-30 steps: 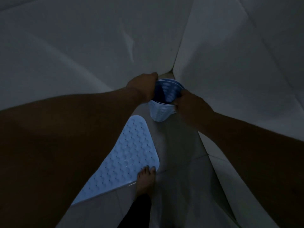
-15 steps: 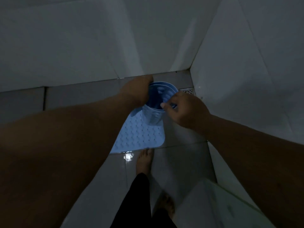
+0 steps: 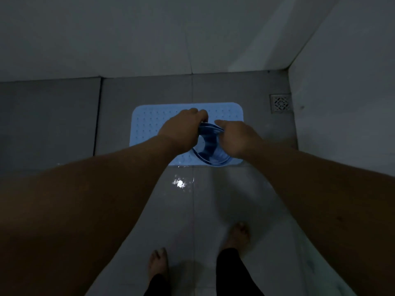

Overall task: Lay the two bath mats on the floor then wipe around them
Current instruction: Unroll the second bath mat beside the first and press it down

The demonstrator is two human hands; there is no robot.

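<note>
The grey tiled floor (image 3: 53, 124) runs out to white walls (image 3: 149, 35) on the far side and on the right, meeting in a corner past the floor drain (image 3: 280, 103). The first bath mat (image 3: 149, 124), pale blue and dimpled, lies flat on the floor, just short of the far wall and left of the drain. Held over that flat mat is the second bath mat (image 3: 210, 150), darker blue and curled into a loose roll. The left hand (image 3: 183, 131) grips the roll's upper edge with curled fingers; the right hand (image 3: 237, 139) pinches the same edge from the other side. Nearer than the flat mat, a wet glint (image 3: 179, 183) shines on the tile, and two bare feet (image 3: 158, 261) stand nearer again.

The step in hand appears to be unrolling the second mat. It would go best carried clear of the flat mat first, then let fall open and pressed down so no corner curls. Open floor lies left of the flat mat and nearer than it; the right is tighter, with the drain and wall close. The wet tile may be slippery.
</note>
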